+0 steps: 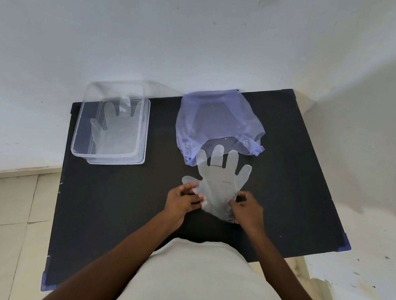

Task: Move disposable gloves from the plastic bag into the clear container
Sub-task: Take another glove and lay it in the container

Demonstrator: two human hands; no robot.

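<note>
Leftmost on the black rectangular worktop [112,214] stands one clear rectangular plastic container [110,124], resting on what appears to be its own clear lid. At least one translucent disposable glove [111,126] lies flat inside it, fingers toward the wall; whether more lie beneath it cannot be told. That part of the task is judged done.

Toward the centre, the person's left hand [183,200] pinches the near left edge of a second translucent disposable glove [220,181], close to its cuff. This glove lies spread on the worktop, its fingertips overlapping the mouth of the bag. The right hand [247,210] pinches the cuff's right edge, so both hands are closed on the film, not spread.

Behind and slightly right sits one crumpled, pale violet plastic bag [217,120], mouth toward the person. Its contents cannot be made out through the film.

Count: one container, one bag, two visible gloves, two hands. Remaining, by judgement: carry the held glove left into the container, then check the bag for others.
</note>
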